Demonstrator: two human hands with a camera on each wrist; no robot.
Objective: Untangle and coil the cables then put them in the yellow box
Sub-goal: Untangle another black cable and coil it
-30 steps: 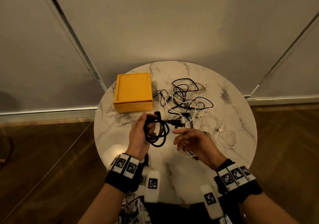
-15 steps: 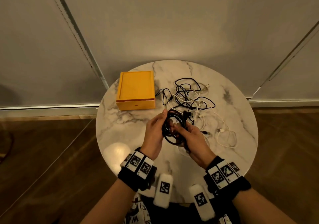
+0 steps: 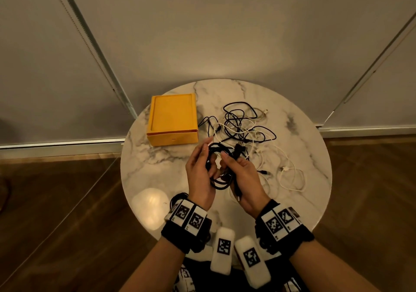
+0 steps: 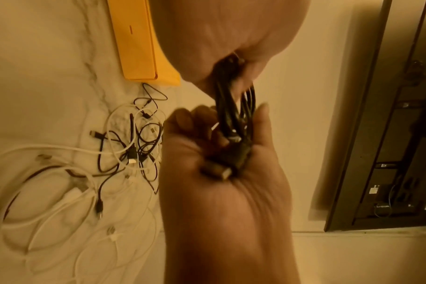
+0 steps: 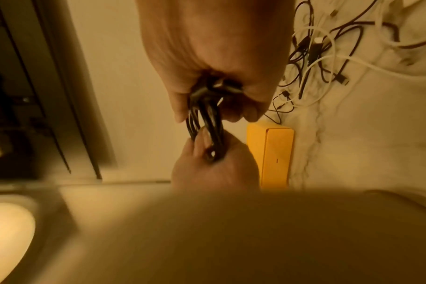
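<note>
Black cable coil [image 3: 219, 170], thin glossy loops, is held above the round marbled surface [image 3: 157, 170], its long axis running near to far. Left hand [image 3: 199, 176] and right hand [image 3: 244, 179] both curl round it in a closed grip. Yellow box [image 3: 172, 117], rectangular and matte, sits closed far-left. Tangled black and white cables [image 3: 249, 131] lie beside it.

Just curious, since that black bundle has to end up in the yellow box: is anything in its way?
The yellow box looks closed, its lid on top. Both the left hand and right hand hold the coiled black cable. The table between them and the box is bare.
</note>
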